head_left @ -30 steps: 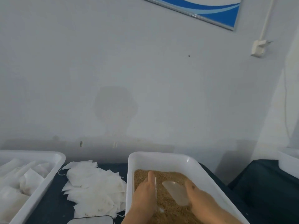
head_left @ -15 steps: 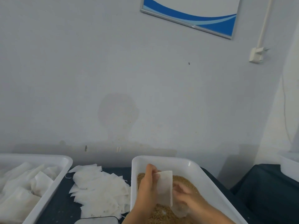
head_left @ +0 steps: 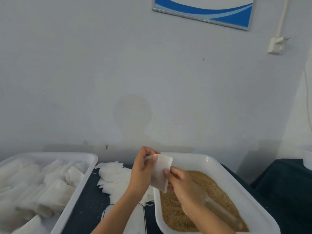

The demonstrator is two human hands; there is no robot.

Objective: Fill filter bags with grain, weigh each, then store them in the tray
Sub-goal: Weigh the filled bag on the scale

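Both hands are raised over the near-left corner of the white rectangular plastic tub of brown grain (head_left: pixel 207 160), working one white paper filter bag (head_left: pixel 161 173) between them. The left hand (head_left: pixel 141 171) pinches the bag's upper left corner between thumb and fingertips, with the other fingers curled behind it. The right hand (head_left: pixel 181 184) grips the bag's lower right edge, its thumb lying across the front of the paper; a clear plastic scoop (head_left: pixel 217 206) also runs under this hand and slants down into the brown grain (head_left: pixel 211 186), though how the fingers hold it cannot be told. The bag hangs roughly upright, tilted a little to the right, above the grain and clear of it; whether anything is inside it cannot be seen. To the left of the tub, a loose heap of flat white empty filter bags (head_left: pixel 114 176) lies on the dark blue tabletop (head_left: pixel 84 205). Farther left stands a white rectangular plastic tray (head_left: pixel 74 196) holding many white bags laid side by side. At the bottom edge, between the tray and the tub, a flat white device (head_left: pixel 135 220) shows partly beneath the left forearm. On the pale wall behind hang a blue-and-white framed poster (head_left: pixel 204 10) and a white wall socket (head_left: pixel 275 44).
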